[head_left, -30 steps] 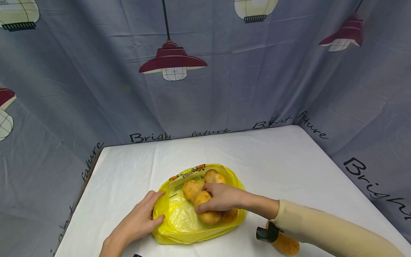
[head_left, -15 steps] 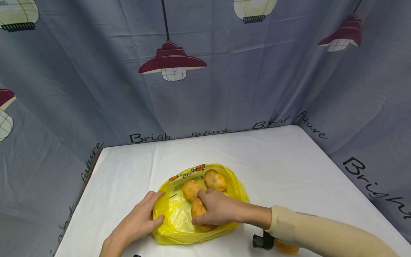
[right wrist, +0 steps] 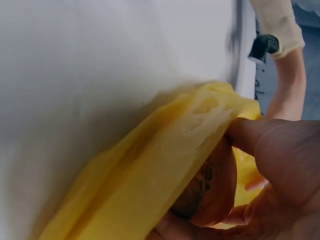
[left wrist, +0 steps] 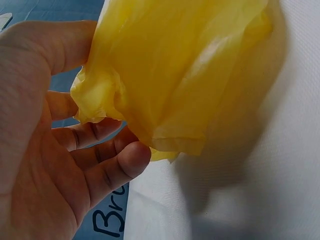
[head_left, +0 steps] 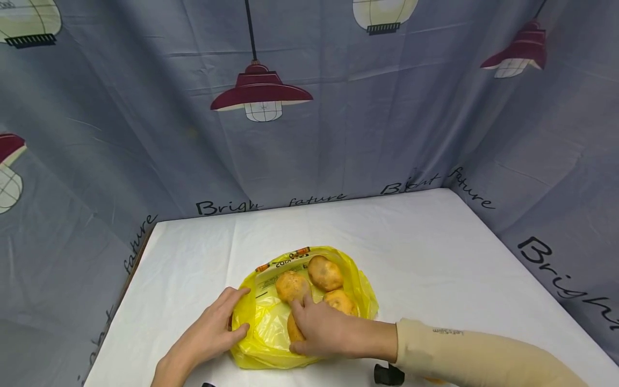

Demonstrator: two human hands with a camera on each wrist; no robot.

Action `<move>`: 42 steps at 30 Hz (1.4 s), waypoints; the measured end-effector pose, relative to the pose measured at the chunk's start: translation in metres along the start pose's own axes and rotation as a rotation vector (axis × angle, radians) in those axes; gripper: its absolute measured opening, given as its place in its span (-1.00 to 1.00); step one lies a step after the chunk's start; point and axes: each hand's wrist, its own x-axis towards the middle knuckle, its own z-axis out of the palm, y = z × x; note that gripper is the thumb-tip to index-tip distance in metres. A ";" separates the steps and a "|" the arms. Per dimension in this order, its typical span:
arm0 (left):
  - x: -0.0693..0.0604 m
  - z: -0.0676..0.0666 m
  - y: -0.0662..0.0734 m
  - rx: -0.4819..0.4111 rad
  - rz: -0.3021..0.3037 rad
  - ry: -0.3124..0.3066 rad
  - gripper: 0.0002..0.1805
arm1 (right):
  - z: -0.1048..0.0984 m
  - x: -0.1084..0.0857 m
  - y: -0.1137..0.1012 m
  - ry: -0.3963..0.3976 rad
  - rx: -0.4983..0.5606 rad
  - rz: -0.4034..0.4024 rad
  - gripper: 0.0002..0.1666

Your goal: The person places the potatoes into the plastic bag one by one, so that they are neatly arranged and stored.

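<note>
A yellow plastic bag [head_left: 365,298] lies with its mouth spread wide. My left hand [head_left: 205,330] holds its left rim between thumb and fingers; the left wrist view shows the hand [left wrist: 55,160] around the bag's edge [left wrist: 165,60]. Inside the bag, my right hand [head_left: 326,328] grips a potato [head_left: 294,329] at the near side, most of it hidden by the hand. In the right wrist view the potato [right wrist: 220,182] sits between thumb and fingers, beside the bag's wall [right wrist: 145,170]. Other potatoes in the bag are at the back [head_left: 325,273], back left [head_left: 292,286] and right [head_left: 340,302].
Another potato [head_left: 435,380] is outside the bag at the near right, mostly hidden by the right sleeve [head_left: 474,352]. A black wrist device [head_left: 389,374] hangs under that sleeve. White cloth [head_left: 411,242] covers the table, with a grey printed curtain [head_left: 338,150] behind it.
My right hand has moved toward the near side of the bag with the held potato, uncovering the potatoes behind. The sleeve now covers more of the outside potato. My left hand stays at the rim.
</note>
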 end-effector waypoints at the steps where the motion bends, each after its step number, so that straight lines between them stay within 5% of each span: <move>1: 0.000 0.000 0.000 0.000 0.001 -0.001 -0.27 | 0.002 0.000 -0.001 0.002 -0.005 -0.003 -0.25; 10: 0.001 0.001 -0.001 0.002 0.018 0.004 -0.27 | 0.006 -0.001 -0.004 0.006 -0.023 -0.004 -0.35; 17: 0.003 0.000 -0.001 0.000 0.019 0.004 -0.27 | 0.000 0.000 -0.002 0.000 -0.020 0.018 -0.18; 26: 0.004 -0.001 -0.001 0.000 0.017 -0.016 -0.26 | -0.014 -0.009 -0.001 -0.017 -0.026 -0.002 -0.22; 35: 0.005 -0.002 0.000 0.002 0.012 -0.006 -0.27 | -0.039 -0.021 0.014 0.125 -0.019 -0.054 -0.37; 42: 0.003 0.000 -0.001 0.008 0.013 -0.005 -0.27 | -0.046 -0.024 0.023 0.218 -0.143 -0.012 -0.30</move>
